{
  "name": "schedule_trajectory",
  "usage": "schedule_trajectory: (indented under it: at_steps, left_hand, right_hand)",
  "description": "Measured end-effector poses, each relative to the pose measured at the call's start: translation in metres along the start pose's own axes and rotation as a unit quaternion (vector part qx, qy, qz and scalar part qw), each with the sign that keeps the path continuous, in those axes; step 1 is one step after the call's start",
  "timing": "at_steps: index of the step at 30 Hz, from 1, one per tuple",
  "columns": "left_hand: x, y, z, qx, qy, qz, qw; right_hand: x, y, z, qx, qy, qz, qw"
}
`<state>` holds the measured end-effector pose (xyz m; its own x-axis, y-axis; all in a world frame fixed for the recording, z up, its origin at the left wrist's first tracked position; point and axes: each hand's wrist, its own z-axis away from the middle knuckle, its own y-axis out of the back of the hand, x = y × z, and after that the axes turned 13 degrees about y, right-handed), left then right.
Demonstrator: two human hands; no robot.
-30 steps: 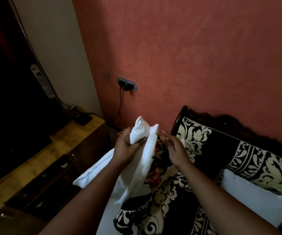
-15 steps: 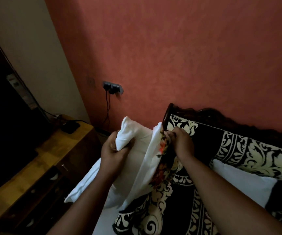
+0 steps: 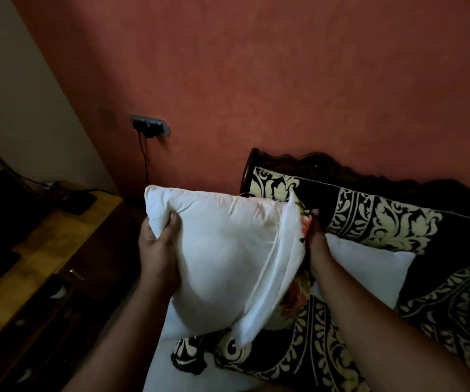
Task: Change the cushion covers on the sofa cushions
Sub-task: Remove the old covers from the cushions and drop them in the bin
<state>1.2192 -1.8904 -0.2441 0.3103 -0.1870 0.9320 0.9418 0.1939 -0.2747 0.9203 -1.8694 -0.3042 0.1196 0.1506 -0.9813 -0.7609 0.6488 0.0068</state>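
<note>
A white cushion insert (image 3: 222, 250) is held up in front of me over the sofa. My left hand (image 3: 158, 241) grips its upper left corner, thumb pressed into the fabric. Along its right edge hangs a floral cover (image 3: 290, 267), white on its inside, peeled most of the way off. My right hand (image 3: 317, 236) holds that cover's edge at the right; its fingers are mostly hidden behind the cloth. A second bare white cushion (image 3: 369, 267) lies on the sofa behind my right arm.
The sofa (image 3: 383, 222) wears a black and cream patterned throw, with a dark carved wooden back against the red wall. A wooden TV cabinet (image 3: 58, 250) stands at the left. A wall socket (image 3: 150, 127) with a cable hangs above the gap.
The insert has come out of the cover and now shows as a full square. My left hand moved to its upper corner. The view shifted left and down.
</note>
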Motion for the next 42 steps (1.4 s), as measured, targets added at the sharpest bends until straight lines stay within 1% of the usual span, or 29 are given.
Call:
schedule_trajectory:
  at_steps: [2,3,5,7,9,11,12,14,16,17,19,20,22,24,26,28,31,35,36,38,39,40,42]
  left_hand:
    - [-0.005,-0.013,-0.002,0.012,0.010,-0.001,1.000]
    - [-0.006,-0.021,-0.002,0.019,0.010,0.000,1.000]
    - [-0.010,-0.037,-0.003,0.029,0.000,-0.014,0.999]
    - [-0.016,-0.049,-0.007,0.011,-0.011,-0.046,0.999]
    - [-0.026,-0.066,-0.006,-0.026,-0.030,-0.105,0.994]
    - [-0.042,-0.086,0.001,-0.044,-0.055,-0.155,0.985]
    - [-0.054,-0.097,0.004,-0.041,-0.059,-0.157,0.985]
    - [-0.073,-0.119,0.015,-0.018,-0.041,-0.127,0.991]
    - [-0.083,-0.125,0.017,0.022,-0.012,-0.083,0.996]
    - [-0.087,-0.128,0.014,0.045,-0.001,-0.072,0.996]
    - [-0.091,-0.137,0.002,0.071,0.013,-0.071,0.995]
    - [-0.094,-0.146,-0.002,0.069,0.018,-0.079,0.994]
    - [-0.105,-0.166,-0.010,0.042,0.021,-0.114,0.992]
    - [-0.124,-0.189,-0.013,0.003,0.007,-0.195,0.981]
    - [-0.147,-0.206,-0.018,-0.047,-0.004,-0.270,0.962]
    - [-0.164,-0.221,-0.028,-0.065,-0.002,-0.342,0.937]
    - [-0.180,-0.239,-0.057,-0.088,-0.048,-0.467,0.878]
    - [-0.183,-0.272,-0.093,-0.161,-0.105,-0.577,0.794]
    - [-0.184,-0.281,-0.094,-0.173,-0.118,-0.590,0.780]
    - [-0.193,-0.297,-0.090,-0.203,-0.112,-0.602,0.764]
    - [-0.201,-0.303,-0.085,-0.236,-0.117,-0.614,0.744]
    - [-0.213,-0.308,-0.079,-0.286,-0.121,-0.626,0.715]
    - [-0.239,-0.311,-0.057,-0.406,-0.116,-0.627,0.655]
  right_hand:
    - [0.013,0.020,0.008,-0.028,0.061,0.067,0.995]
    - [0.022,0.033,0.009,-0.043,0.104,0.124,0.986]
    - [0.038,0.067,-0.001,-0.042,0.163,0.264,0.950]
    - [0.048,0.103,-0.014,-0.012,0.168,0.366,0.915]
    - [0.057,0.139,-0.027,0.020,0.158,0.407,0.899]
    - [0.071,0.167,-0.039,0.033,0.139,0.431,0.891]
    - [0.077,0.182,-0.048,0.043,0.120,0.435,0.891]
    - [0.085,0.216,-0.070,0.057,0.049,0.440,0.895]
    - [0.092,0.254,-0.086,0.066,-0.030,0.426,0.902]
    - [0.095,0.274,-0.089,0.066,-0.052,0.420,0.903]
    - [0.096,0.296,-0.087,0.046,-0.036,0.396,0.916]
    - [0.097,0.299,-0.084,0.021,-0.023,0.385,0.922]
    - [0.100,0.291,-0.075,-0.029,-0.020,0.374,0.927]
    - [0.108,0.281,-0.067,-0.066,-0.013,0.363,0.929]
    - [0.115,0.273,-0.058,-0.093,-0.010,0.343,0.935]
    - [0.116,0.270,-0.050,-0.084,-0.008,0.320,0.944]
    - [0.099,0.262,-0.035,-0.049,0.009,0.289,0.956]
    - [0.088,0.260,-0.010,0.031,0.021,0.267,0.963]
    - [0.088,0.261,-0.003,0.052,0.025,0.257,0.965]
    - [0.090,0.261,0.014,0.102,0.021,0.229,0.968]
    - [0.089,0.260,0.023,0.133,0.023,0.205,0.969]
    - [0.086,0.258,0.033,0.170,0.030,0.176,0.969]
    - [0.075,0.252,0.051,0.241,0.046,0.114,0.963]
